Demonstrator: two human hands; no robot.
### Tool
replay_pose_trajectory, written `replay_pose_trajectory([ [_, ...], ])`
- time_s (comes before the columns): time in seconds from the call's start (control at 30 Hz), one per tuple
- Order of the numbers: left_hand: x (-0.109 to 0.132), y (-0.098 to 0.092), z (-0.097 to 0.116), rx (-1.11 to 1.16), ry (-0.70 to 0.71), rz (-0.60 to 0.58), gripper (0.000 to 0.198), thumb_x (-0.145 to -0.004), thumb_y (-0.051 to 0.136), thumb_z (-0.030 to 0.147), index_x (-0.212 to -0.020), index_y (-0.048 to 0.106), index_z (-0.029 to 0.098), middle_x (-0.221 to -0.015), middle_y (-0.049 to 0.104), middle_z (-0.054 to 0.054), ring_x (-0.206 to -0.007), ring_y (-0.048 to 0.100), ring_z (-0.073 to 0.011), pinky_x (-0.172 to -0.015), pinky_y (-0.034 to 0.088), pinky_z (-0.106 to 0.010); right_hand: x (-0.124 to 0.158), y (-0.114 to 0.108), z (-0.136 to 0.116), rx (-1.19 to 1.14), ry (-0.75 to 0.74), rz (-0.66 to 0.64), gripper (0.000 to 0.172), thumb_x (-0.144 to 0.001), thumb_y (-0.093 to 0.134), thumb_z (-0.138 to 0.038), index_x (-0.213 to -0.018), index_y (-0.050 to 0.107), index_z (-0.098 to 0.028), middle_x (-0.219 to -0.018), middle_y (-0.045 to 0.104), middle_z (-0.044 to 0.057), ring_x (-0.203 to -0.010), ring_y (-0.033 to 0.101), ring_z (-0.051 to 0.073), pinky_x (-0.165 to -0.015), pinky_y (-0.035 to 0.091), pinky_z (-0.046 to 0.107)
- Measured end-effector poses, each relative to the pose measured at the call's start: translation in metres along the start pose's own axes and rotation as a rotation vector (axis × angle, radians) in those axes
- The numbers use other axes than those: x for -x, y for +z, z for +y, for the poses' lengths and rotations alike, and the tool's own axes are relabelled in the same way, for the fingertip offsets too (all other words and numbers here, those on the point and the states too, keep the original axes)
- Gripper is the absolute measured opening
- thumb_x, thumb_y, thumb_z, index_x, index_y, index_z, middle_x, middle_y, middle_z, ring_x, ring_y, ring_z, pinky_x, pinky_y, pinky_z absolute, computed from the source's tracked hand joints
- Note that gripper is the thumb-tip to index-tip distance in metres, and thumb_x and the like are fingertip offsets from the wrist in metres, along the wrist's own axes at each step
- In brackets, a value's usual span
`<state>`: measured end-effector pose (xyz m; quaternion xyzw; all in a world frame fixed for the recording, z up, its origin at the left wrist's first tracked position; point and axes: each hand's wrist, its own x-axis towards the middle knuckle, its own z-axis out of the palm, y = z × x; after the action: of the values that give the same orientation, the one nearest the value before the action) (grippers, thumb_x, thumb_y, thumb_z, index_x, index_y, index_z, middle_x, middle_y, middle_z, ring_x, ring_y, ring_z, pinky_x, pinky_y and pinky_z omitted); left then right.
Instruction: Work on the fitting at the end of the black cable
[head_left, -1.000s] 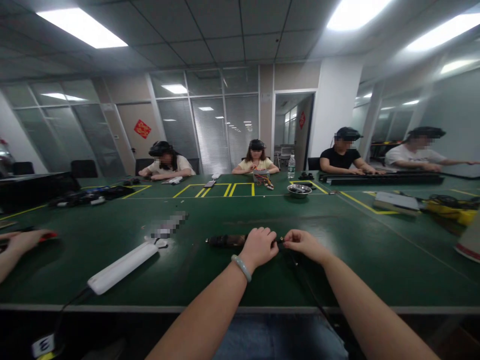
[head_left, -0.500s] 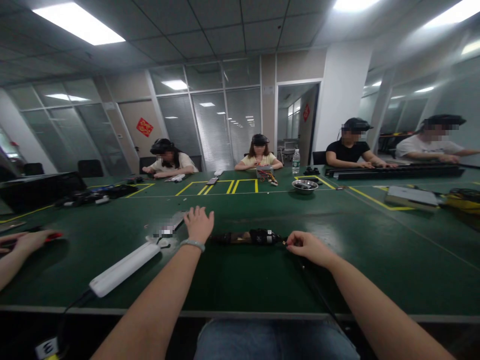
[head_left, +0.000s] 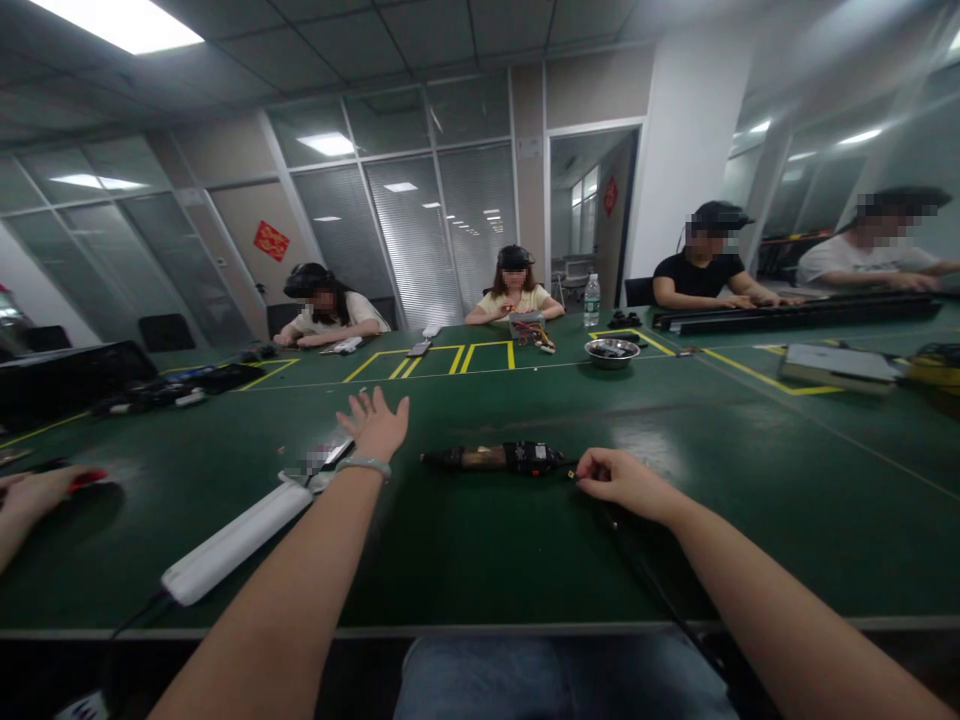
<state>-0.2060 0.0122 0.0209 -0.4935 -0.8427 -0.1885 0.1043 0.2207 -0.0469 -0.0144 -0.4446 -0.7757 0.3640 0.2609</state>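
A dark rod-shaped tool (head_left: 499, 459) with a brownish middle lies flat on the green table (head_left: 480, 560) in front of me. My right hand (head_left: 621, 480) is closed in a pinch at the tool's right end, where a black cable (head_left: 645, 570) runs back toward me. My left hand (head_left: 375, 425) is raised above the table with fingers spread, holding nothing, left of the tool and just past a small flat blurred object (head_left: 321, 458). A pale bracelet circles my left wrist.
A white power strip (head_left: 236, 542) lies at the left with its cord over the near edge. Another person's hand (head_left: 37, 490) rests at far left by a red item. Across the table sit several people, a metal bowl (head_left: 612, 351), a water bottle (head_left: 592, 301) and yellow tape lines.
My left hand let go of the tool, moved left and forward, and opened above the table. My right hand stayed pinched at the tool's right end. The camera tilted down slightly.
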Motion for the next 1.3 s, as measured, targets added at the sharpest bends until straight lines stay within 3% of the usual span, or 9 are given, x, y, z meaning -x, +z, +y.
replay_pose_trajectory([
  [0.1,0.023,-0.021,0.04,0.17,0.273,0.096,0.07,-0.097,0.022,0.056,-0.146,0.017,0.006,-0.153,0.022,-0.022,-0.142,0.008,-0.037,-0.109,0.0,-0.065,0.0,0.0,0.002,-0.113,0.013,-0.007,0.021,-0.077,0.065,-0.034,-0.089,0.061,-0.017,-0.081,0.067,0.003,-0.073,0.06,0.015,-0.065,0.043,0.025],
  [0.13,0.035,-0.028,0.055,0.235,0.398,0.083,0.066,-0.098,0.021,0.055,-0.145,0.022,0.009,-0.152,0.027,-0.021,-0.142,0.013,-0.0365,-0.109,0.001,-0.065,0.0,0.0,0.003,-0.151,0.023,-0.013,0.022,-0.077,0.065,-0.034,-0.09,0.06,-0.017,-0.082,0.068,0.003,-0.074,0.061,0.015,-0.065,0.044,0.025],
  [0.23,0.078,-0.042,0.1,0.266,0.653,0.013,0.049,-0.097,0.026,0.058,-0.132,0.047,0.031,-0.143,0.048,-0.001,-0.135,0.034,-0.0207,-0.117,0.009,-0.048,0.001,0.0,0.004,-0.211,0.055,-0.03,0.023,-0.078,0.064,-0.034,-0.091,0.057,-0.017,-0.082,0.07,0.005,-0.071,0.061,0.015,-0.061,0.043,0.025],
  [0.3,0.108,-0.046,0.126,0.326,0.902,-0.074,0.046,-0.097,0.028,0.057,-0.127,0.052,0.031,-0.137,0.054,0.0,-0.13,0.042,-0.0187,-0.117,0.009,-0.046,0.002,0.0,0.004,-0.221,0.054,-0.031,0.023,-0.077,0.064,-0.034,-0.09,0.055,-0.016,-0.08,0.07,0.005,-0.069,0.06,0.015,-0.058,0.042,0.024],
  [0.37,0.132,-0.044,0.145,0.356,0.996,-0.113,0.045,-0.097,0.03,0.056,-0.12,0.058,0.029,-0.13,0.059,-0.001,-0.124,0.048,-0.0187,-0.116,0.014,-0.046,0.002,0.0,0.003,-0.229,0.035,-0.023,0.023,-0.076,0.064,-0.034,-0.087,0.055,-0.016,-0.079,0.07,0.005,-0.069,0.06,0.014,-0.057,0.041,0.023],
  [0.43,0.149,-0.039,0.156,0.362,0.989,-0.173,0.044,-0.096,0.035,0.054,-0.116,0.062,0.026,-0.12,0.065,-0.003,-0.114,0.055,-0.0194,-0.111,0.027,-0.043,0.003,0.0,0.002,-0.232,0.019,-0.015,0.023,-0.076,0.065,-0.034,-0.086,0.055,-0.017,-0.078,0.07,0.004,-0.067,0.06,0.014,-0.056,0.04,0.023],
  [0.53,0.16,-0.027,0.155,0.408,0.964,-0.177,0.043,-0.094,0.04,0.052,-0.116,0.063,0.023,-0.115,0.067,-0.005,-0.108,0.059,-0.0207,-0.098,0.041,-0.037,0.003,0.0,0.001,-0.226,0.011,-0.011,0.022,-0.077,0.064,-0.033,-0.087,0.055,-0.017,-0.078,0.07,0.004,-0.064,0.058,0.013,-0.055,0.04,0.023],
  [0.8,0.16,-0.013,0.131,0.483,1.058,-0.142,0.031,-0.087,0.057,0.032,-0.117,0.06,0.026,-0.116,0.064,-0.003,-0.109,0.055,-0.0205,-0.099,0.041,-0.036,0.003,-0.001,0.006,-0.209,-0.001,0.048,0.02,-0.074,0.066,-0.029,-0.085,0.056,-0.017,-0.075,0.069,0.002,-0.068,0.061,0.014,-0.06,0.043,0.024],
  [1.3,0.182,-0.032,0.137,0.404,1.001,-0.074,0.017,-0.08,0.063,0.029,-0.097,0.062,0.026,-0.102,0.056,-0.003,-0.101,0.048,-0.0218,-0.09,0.037,-0.036,0.001,0.005,0.015,-0.054,-0.06,0.124,0.013,-0.074,0.064,-0.024,-0.082,0.057,-0.017,-0.069,0.061,-0.002,-0.06,0.054,0.011,-0.054,0.039,0.021],
])
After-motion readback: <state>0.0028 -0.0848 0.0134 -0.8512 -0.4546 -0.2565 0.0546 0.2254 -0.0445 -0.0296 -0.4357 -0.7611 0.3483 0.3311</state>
